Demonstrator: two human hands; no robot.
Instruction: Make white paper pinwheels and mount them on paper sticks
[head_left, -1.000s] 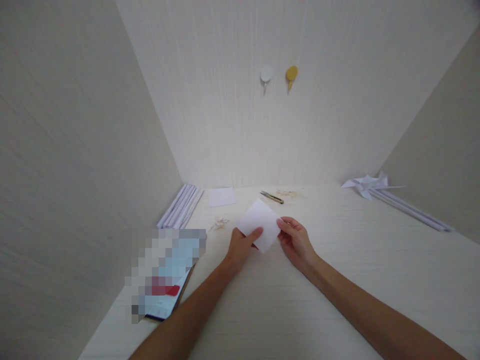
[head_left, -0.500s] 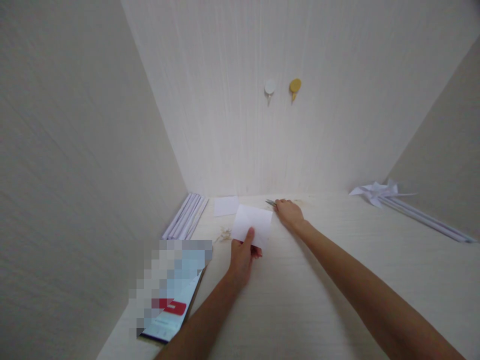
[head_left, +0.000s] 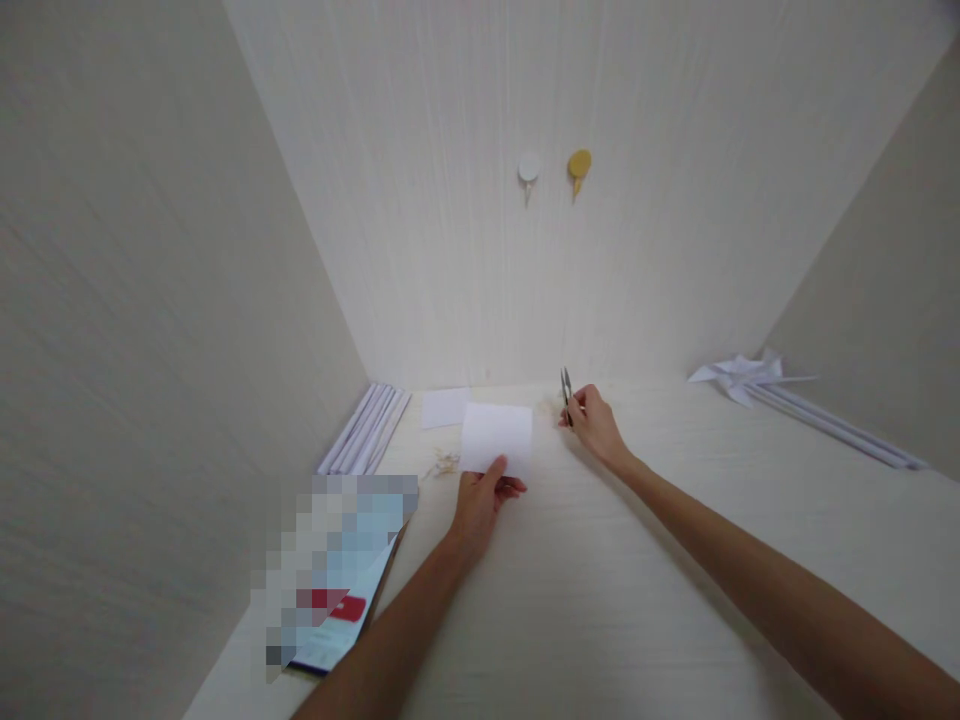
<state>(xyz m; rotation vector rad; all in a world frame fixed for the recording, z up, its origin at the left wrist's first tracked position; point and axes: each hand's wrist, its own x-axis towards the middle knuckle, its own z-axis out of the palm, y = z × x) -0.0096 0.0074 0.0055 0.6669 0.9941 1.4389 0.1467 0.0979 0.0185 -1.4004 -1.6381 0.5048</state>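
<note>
My left hand (head_left: 480, 500) pinches the lower edge of a white folded paper (head_left: 496, 436) and holds it up above the desk. To its right, my right hand (head_left: 596, 420) grips a small pair of metal scissors (head_left: 565, 386), blades pointing up, a little above the desk surface near the back wall. A gap of bare desk separates the paper from the scissors.
A second white paper square (head_left: 445, 407) lies by the back wall. Rolled white paper sticks (head_left: 364, 430) lie at back left, a phone (head_left: 337, 570) at front left. A paper pinwheel (head_left: 739, 375) on a stick rests at right. Two pins (head_left: 553, 166) sit in the wall.
My right hand let go of the paper, reached back to the scissors on the desk and has lifted them. My left hand kept the paper and turned it more level.
</note>
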